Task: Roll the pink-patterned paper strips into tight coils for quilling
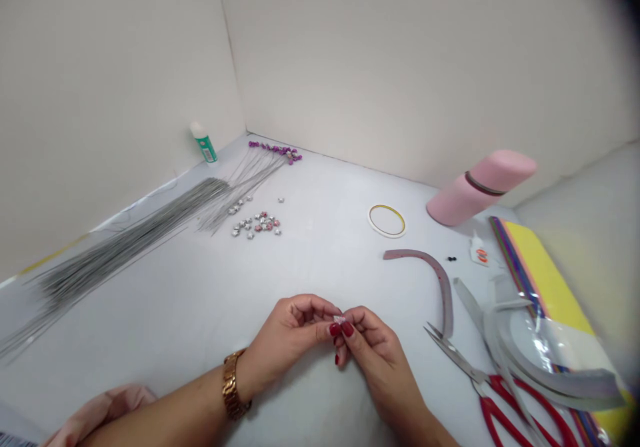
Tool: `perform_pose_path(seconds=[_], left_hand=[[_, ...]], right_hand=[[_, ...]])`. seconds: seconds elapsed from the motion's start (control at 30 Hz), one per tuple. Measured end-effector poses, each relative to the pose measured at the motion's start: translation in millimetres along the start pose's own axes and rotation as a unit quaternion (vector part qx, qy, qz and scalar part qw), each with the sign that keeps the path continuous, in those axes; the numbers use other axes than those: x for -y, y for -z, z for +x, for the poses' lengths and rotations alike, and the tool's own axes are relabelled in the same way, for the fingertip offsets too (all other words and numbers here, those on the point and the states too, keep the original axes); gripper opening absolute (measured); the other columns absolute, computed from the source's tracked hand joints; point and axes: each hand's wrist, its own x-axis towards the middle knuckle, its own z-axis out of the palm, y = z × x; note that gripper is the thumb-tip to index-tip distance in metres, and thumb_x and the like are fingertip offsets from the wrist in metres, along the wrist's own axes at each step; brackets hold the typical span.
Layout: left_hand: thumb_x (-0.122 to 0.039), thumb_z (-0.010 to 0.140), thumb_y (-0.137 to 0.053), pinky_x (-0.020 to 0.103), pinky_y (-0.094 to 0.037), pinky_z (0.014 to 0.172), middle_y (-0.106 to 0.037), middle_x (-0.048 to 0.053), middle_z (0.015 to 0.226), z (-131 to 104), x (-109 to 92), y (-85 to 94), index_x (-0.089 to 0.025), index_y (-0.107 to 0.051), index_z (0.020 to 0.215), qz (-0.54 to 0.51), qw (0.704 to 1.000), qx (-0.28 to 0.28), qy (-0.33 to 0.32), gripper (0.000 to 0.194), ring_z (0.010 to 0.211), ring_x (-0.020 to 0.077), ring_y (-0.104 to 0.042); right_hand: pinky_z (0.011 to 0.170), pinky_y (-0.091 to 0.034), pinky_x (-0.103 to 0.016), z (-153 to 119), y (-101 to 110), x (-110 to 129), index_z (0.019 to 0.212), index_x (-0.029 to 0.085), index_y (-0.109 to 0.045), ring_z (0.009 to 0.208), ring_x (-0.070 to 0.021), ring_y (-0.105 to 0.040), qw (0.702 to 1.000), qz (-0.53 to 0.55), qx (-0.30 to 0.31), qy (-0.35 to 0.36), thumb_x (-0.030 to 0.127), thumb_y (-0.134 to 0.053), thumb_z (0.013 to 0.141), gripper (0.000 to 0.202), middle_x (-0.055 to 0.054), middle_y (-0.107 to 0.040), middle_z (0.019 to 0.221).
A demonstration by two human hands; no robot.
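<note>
Between my fingertips is a small, pale, shiny folded paper star (pixel 339 320), partly hidden by my thumbs. My left hand (pixel 305 327), with a gold watch at the wrist, pinches it from the left. From the other side my right hand (pixel 367 337) pinches it too, the thumbs almost touching. Similar little silver and pink paper stars (pixel 257 225) lie in a loose group beyond my hands, to the left. Near my right hand are red-handled scissors (pixel 470 370) with slightly parted blades and a curved strip of greyish pink paper (pixel 443 284).
Left lies a long bundle of thin grey wires (pixel 135 240); behind it are purple-tipped stems (pixel 275 148) and a glue stick (pixel 204 144). A tape roll (pixel 387 221), pink bottle (pixel 475 190), small glue bottle (pixel 479 250), silvery strips (pixel 545 374) and coloured paper pack (pixel 555 274) occupy the right.
</note>
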Motion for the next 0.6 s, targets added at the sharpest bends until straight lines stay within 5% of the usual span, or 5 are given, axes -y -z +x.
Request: perform_pose_path(seconds=[0.27, 0.47, 0.6], left_hand=[[-0.021, 0.076, -0.059, 0.031, -0.050, 0.058, -0.065, 0.002, 0.058, -4.8, -2.9, -0.6, -0.014, -0.057, 0.071, 0.122, 0.991, -0.035, -0.051, 0.009, 0.054, 0.0157, -0.063], [-0.017, 0.072, -0.062, 0.023, -0.048, 0.057, -0.064, 0.004, 0.066, -8.9, -0.6, 0.2, -0.013, -0.063, 0.066, 0.344, 0.922, -0.105, -0.145, 0.007, 0.060, 0.0133, -0.061], [-0.018, 0.074, -0.061, 0.022, -0.049, 0.059, -0.065, 0.003, 0.067, -10.2, -1.0, 0.3, -0.014, -0.063, 0.074, 0.362, 0.915, -0.090, -0.154, 0.004, 0.061, 0.0120, -0.061]], right_hand=[[0.054, -0.038, -0.021, -0.6, -0.4, -0.5, 0.074, 0.017, -0.051, 0.052, -0.0085, -0.047, 1.000, 0.024, 0.005, 0.005, 0.032, -0.053, 0.083, 0.018, 0.003, -0.053, 0.060], [0.053, -0.036, -0.021, -1.4, -2.9, 0.6, 0.076, 0.017, -0.051, 0.051, -0.0094, -0.046, 1.000, 0.011, -0.004, -0.005, 0.036, -0.052, 0.083, 0.021, 0.003, -0.052, 0.056], [0.053, -0.037, -0.022, -0.5, -2.3, 2.5, 0.074, 0.017, -0.051, 0.051, -0.0105, -0.046, 1.000, 0.005, 0.004, -0.007, 0.039, -0.052, 0.082, 0.023, 0.003, -0.051, 0.055]])
